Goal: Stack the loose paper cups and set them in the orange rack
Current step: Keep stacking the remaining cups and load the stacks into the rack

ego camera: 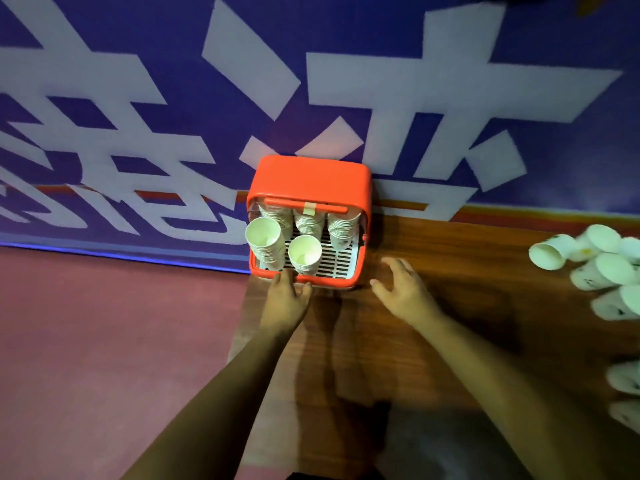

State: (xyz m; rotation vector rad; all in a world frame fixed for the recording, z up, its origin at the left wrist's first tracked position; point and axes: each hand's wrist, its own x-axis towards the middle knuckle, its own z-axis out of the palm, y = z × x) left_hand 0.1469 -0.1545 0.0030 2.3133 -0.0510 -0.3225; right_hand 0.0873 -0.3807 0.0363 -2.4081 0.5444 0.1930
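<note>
1. Left hand [287, 296] reaches to the near rim of the orange rack [308, 178], with its fingertips at the rim's left part and the thumb out to the right. The fingers look lightly bent, but whether they grasp the rim or only touch it cannot be told.
2. Right hand [403, 289] holds nothing. Its fingers are spread and relaxed, low over the wooden table [450, 258], just right of the rack's near right corner and apart from the rack.
3. Standing at the table's far left corner, the rack is against the purple wall banner [138, 81] with large white characters. Its open side faces the camera, showing a white slatted floor.
4. Inside the rack are five upright stacks. A tall cup stack [265, 237] stands at the near left and a shorter cup stack [304, 252] at the near middle. Three more stacks [308, 220] stand in a row along the far side, under the rack's orange bar.
5. Loose paper cups [595, 265] lie tumbled on their sides at the table's right edge, well apart from the rack and both hands, with a few more blurred nearer along that edge.
6. Reddish floor [104, 323] shows to the left of the table.
</note>
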